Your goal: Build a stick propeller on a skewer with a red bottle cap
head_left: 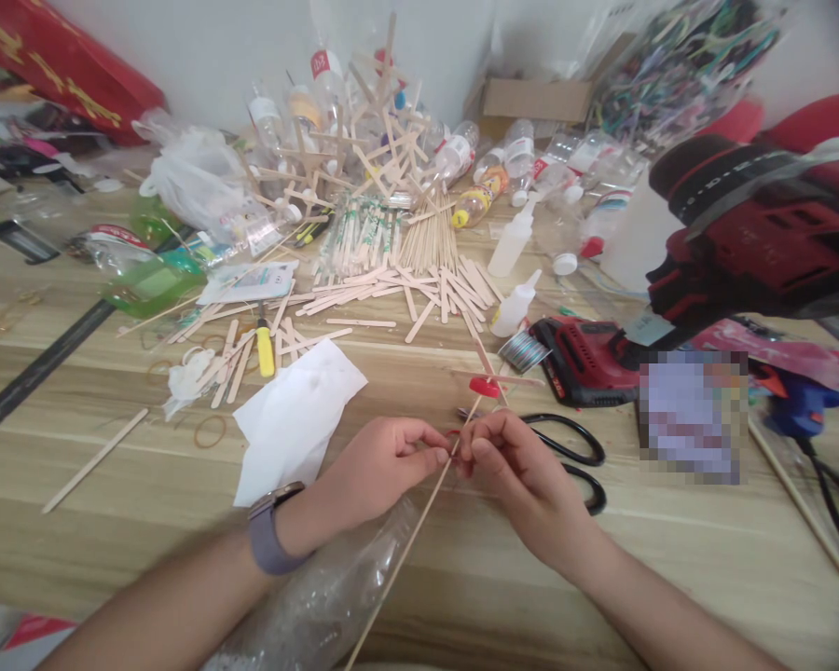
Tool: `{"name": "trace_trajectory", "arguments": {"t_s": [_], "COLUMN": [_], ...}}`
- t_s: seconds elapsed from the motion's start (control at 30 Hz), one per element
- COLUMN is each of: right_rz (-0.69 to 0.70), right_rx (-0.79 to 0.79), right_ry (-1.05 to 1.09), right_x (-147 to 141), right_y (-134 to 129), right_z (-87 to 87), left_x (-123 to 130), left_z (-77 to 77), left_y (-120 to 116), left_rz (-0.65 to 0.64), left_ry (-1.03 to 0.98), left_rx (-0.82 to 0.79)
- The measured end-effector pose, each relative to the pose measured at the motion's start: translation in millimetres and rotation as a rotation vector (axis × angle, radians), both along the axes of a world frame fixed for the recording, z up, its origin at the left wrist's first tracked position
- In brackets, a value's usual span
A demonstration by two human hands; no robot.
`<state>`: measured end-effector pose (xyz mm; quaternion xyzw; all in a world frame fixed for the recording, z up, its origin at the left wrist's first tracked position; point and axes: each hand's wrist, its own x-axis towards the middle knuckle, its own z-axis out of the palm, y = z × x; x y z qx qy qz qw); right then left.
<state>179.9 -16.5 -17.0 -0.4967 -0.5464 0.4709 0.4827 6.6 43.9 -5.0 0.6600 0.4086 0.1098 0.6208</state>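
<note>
A long thin wooden skewer (pixel 419 527) slants up from the bottom edge and passes between my hands. Near its upper end sits a red bottle cap (pixel 485 386) with flat wooden craft sticks (pixel 514 379) fanning out like blades. My left hand (pixel 384 457), wearing a watch (pixel 272 531), pinches at the skewer with thumb and forefinger. Just right of it, my right hand (pixel 521 475) has its fingers curled together against the skewer; what they grip is hidden. A bit of something small and red shows between the fingertips. Black-handled scissors (pixel 566 438) lie beside my right hand.
White paper (pixel 297 410) and a clear plastic bag (pixel 322 592) lie by my left arm. Behind are loose craft sticks (pixel 364 289), a yellow-handled tool (pixel 264 349), glue bottles (pixel 514 308) and plastic bottles (pixel 458 154). A red cordless drill (pixel 727 242) stands at right, near a blue glue gun (pixel 801 405).
</note>
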Motion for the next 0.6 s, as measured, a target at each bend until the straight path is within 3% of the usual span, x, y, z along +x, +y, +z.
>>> {"name": "trace_trajectory", "arguments": {"t_s": [0.2,0.6], "right_rz": [0.009,0.028], "right_rx": [-0.032,-0.049], "right_ry": [-0.002,0.021], "right_x": [0.4,-0.3], "right_y": [-0.1,-0.9], "right_z": [1.6,-0.1], "left_x": [0.7,4.7], "left_z": [-2.7,6.2], "left_y": [1.2,-3.4], "left_rz": [0.013,-0.019], "left_ry": [-0.036,0.055], "left_rx": [0.009,0.161]}}
